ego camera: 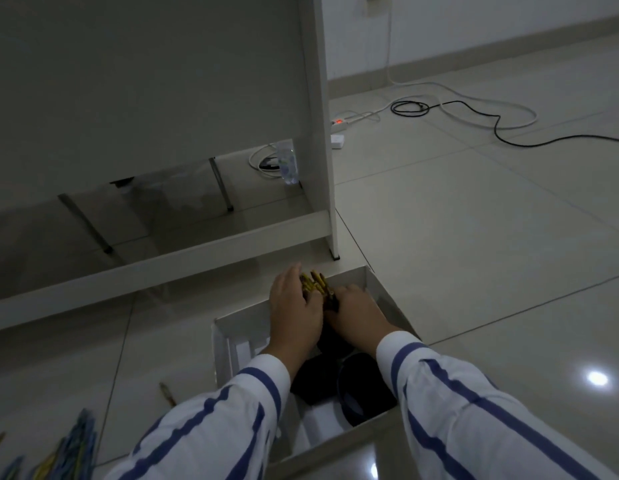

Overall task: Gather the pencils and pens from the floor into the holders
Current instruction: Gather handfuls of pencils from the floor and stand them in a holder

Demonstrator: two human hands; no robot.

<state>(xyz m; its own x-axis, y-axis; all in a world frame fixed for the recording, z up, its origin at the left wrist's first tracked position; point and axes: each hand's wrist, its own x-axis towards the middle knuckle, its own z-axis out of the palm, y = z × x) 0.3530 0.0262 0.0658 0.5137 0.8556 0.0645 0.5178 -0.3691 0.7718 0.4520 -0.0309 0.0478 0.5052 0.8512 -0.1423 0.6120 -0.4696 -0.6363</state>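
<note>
The person is partway through loading: both hands sit over the white box [377, 289] on the floor, working a bundle of pencils [315, 284] into a dark holder [332, 336] that is mostly hidden under the wrists. The left hand [294, 308] has its grip curled round the bundle from the side. The right hand [358, 315] has its fingers bent in at the bundle's lower end, though I cannot tell whether its grip is on the pencils or the holder.

The bundle's long axis leans away from the person, upper ends pointing toward the table's rail [155, 268].

Next, I judge, the bundle needs standing up and letting go, then a reach left for the loose pencils [76, 441] on the floor. Two more holders [363, 386] wait nearer in the box.
</note>
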